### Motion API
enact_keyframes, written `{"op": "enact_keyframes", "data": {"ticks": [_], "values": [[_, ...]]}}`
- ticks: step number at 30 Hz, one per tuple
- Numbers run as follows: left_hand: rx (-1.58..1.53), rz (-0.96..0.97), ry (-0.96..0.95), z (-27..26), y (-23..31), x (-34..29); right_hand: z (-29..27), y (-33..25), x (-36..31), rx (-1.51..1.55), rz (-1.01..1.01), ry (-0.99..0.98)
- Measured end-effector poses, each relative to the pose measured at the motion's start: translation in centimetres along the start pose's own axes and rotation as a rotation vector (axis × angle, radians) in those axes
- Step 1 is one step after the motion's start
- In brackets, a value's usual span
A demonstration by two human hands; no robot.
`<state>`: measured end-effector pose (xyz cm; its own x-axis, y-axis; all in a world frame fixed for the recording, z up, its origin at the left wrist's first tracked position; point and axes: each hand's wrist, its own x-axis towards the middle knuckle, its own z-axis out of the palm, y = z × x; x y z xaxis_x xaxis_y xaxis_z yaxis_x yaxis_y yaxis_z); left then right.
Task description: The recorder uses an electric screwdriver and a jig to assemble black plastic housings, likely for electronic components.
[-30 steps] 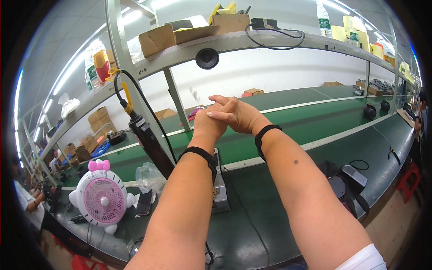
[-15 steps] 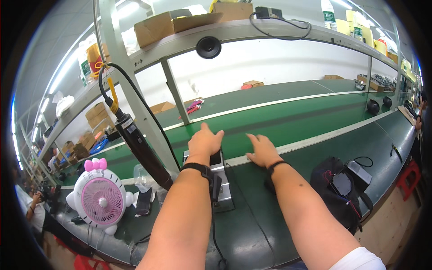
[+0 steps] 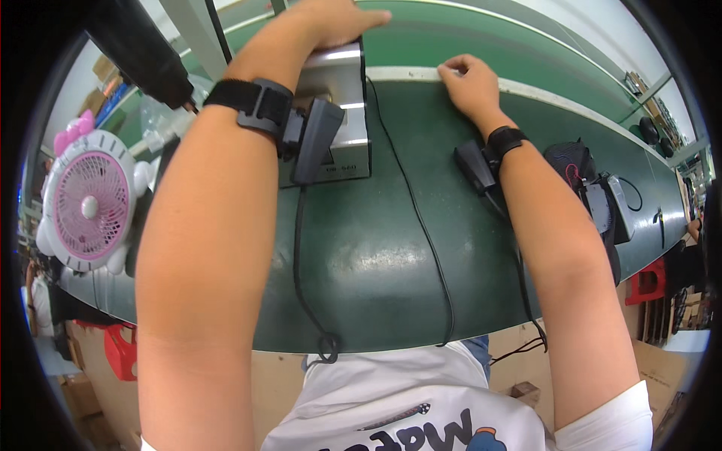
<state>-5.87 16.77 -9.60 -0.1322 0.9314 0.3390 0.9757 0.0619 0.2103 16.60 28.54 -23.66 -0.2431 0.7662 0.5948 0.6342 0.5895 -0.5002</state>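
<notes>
My left hand reaches over the far end of a silver metal box. Its thumb is stretched out to the right, and the upper frame edge cuts off part of the fingers. Further right, my right hand rests by the white edge strip of a green conveyor belt. Its fingers are loosely curled, with nothing visible in them. Each wrist wears a black strap with a corded device; the left device hangs before the box, the right device over the dark green worktop.
A pink and white fan stands at the left, near a hanging black cylindrical tool. A thin black cable crosses the worktop. On the right lie a dark bag and a silver device. Red stools stand below.
The view has tipped down, bringing my shirt and the worktop's near edge into sight. My right hand's spread fingers have curled. My left hand stays over the box's far end.
</notes>
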Motion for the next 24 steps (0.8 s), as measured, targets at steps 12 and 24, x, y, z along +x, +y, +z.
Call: {"op": "enact_keyframes", "data": {"ticks": [12,24], "values": [[-0.185,0.102,0.191,-2.8,-0.8,-1.8,0.9,-1.0,2.4,0.281,0.217,-0.051],[-0.269,0.165,0.220,-9.6,-0.9,-7.5,-1.4,-8.0,-0.9,0.288,0.059,-0.252]]}}
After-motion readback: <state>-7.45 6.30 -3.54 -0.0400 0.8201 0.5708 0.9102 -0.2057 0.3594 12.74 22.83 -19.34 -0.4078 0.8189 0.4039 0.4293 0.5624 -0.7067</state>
